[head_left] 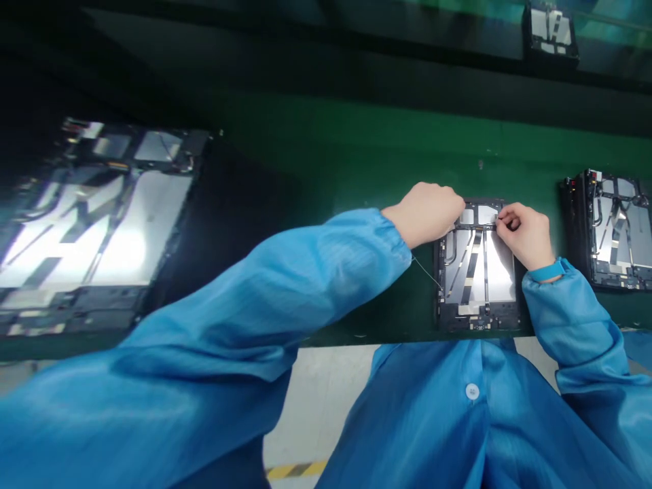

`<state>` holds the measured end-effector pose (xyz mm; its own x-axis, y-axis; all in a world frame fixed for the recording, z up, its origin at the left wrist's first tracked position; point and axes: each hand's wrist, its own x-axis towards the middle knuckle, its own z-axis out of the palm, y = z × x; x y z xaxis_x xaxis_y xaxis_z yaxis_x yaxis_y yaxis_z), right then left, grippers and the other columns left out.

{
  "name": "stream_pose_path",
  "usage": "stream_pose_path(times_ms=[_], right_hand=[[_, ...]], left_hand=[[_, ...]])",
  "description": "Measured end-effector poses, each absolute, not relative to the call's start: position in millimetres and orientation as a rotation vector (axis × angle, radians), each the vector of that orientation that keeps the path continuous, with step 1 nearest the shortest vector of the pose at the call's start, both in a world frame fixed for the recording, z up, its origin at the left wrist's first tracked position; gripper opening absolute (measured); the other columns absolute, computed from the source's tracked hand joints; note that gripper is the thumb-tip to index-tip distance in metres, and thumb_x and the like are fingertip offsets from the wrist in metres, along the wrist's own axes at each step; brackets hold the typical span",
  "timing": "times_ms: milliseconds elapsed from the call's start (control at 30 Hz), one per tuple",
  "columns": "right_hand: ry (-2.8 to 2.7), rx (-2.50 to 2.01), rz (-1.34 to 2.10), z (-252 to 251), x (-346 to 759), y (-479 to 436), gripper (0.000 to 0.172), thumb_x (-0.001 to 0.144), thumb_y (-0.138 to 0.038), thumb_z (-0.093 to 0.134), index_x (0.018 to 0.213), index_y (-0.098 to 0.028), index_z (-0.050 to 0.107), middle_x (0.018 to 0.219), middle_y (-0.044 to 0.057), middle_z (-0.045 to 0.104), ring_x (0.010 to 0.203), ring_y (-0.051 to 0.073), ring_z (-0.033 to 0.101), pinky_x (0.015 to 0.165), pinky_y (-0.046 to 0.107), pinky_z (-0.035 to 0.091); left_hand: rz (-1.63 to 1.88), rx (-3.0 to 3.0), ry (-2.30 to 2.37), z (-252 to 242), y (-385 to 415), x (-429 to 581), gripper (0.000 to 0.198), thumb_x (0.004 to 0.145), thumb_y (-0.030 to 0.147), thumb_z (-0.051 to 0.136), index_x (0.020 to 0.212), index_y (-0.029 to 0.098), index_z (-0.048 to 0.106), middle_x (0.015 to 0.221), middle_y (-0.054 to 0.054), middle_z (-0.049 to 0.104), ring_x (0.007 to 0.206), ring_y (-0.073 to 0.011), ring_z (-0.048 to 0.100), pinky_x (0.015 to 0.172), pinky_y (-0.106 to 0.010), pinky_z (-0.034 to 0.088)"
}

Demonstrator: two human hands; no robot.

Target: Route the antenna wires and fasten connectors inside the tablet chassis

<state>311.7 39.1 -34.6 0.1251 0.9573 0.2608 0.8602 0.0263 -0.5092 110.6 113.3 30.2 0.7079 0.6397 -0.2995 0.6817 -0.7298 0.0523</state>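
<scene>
White glare blots the blurred far-left panel (102, 231), deep shadow above it

Green tabletop (356, 156); black, silver device (502, 272); blue sleeves (285, 285); dark-striped yellow tape (298, 470).

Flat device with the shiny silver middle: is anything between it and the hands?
Nothing visible: the left hand is at the upper left of the device, the right hand at its upper right. The stack sits off to the right.
</scene>
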Motion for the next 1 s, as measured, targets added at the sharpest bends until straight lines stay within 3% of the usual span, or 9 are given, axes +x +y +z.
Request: stream_pose_path(times_ms=[167,333,533,700,1000], right_hand=[[-2.116,-1.787,0.046,-31.8,310.8,39.0,0.020,0.079,-0.007,0.058,0.084,-0.021,0.070,0.078,0.005,0.073,0.079,0.022,0.063,0.074,0.034,0.041],[-2.105,-1.660,0.259,-29.5,317.6,27.7,0.016,0.078,-0.009,0.063,0.084,-0.022,0.071,0.074,0.002,0.070,0.073,0.019,0.062,0.073,0.032,0.044],[-1.720,-1.656,0.473,-37.8,321.6,21.3,0.013,0.074,-0.012,0.067,0.081,-0.024,0.068,0.073,-0.002,0.071,0.068,0.016,0.063,0.071,0.030,0.050],[-1.680,-1.653,0.568,-35.5,316.2,22.4,0.014,0.072,-0.011,0.068,0.080,-0.023,0.068,0.071,-0.003,0.071,0.066,0.013,0.062,0.070,0.028,0.051],[-1.542,-1.634,0.649,-34.5,318.8,16.1,0.011,0.071,-0.014,0.068,0.079,-0.021,0.068,0.068,-0.003,0.069,0.064,0.013,0.062,0.066,0.027,0.050]], left_hand=[[-0.269,2.544,1.234,18.4,70.7,116.1,0.033,0.097,0.027,0.050,0.117,0.009,0.069,0.103,-0.020,0.076,0.099,-0.0358,0.076,0.083,-0.042,0.058],[-0.259,2.448,1.366,8.3,42.4,132.7,0.036,0.094,0.017,0.047,0.126,0.004,0.059,0.113,-0.023,0.071,0.103,-0.0352,0.075,0.081,-0.042,0.060],[-0.154,2.362,1.447,-2.4,38.9,129.8,0.030,0.090,0.013,0.045,0.116,0.011,0.061,0.112,-0.021,0.070,0.105,-0.0356,0.073,0.076,-0.041,0.057],[-0.045,2.318,1.445,-11.3,41.1,120.1,0.017,0.090,0.019,0.048,0.102,0.019,0.060,0.103,-0.015,0.071,0.099,-0.0327,0.071,0.075,-0.040,0.054],[0.047,2.217,1.441,-16.6,43.1,111.2,0.009,0.090,0.021,0.049,0.094,0.021,0.057,0.091,-0.008,0.070,0.087,-0.0273,0.069,0.074,-0.038,0.051]])
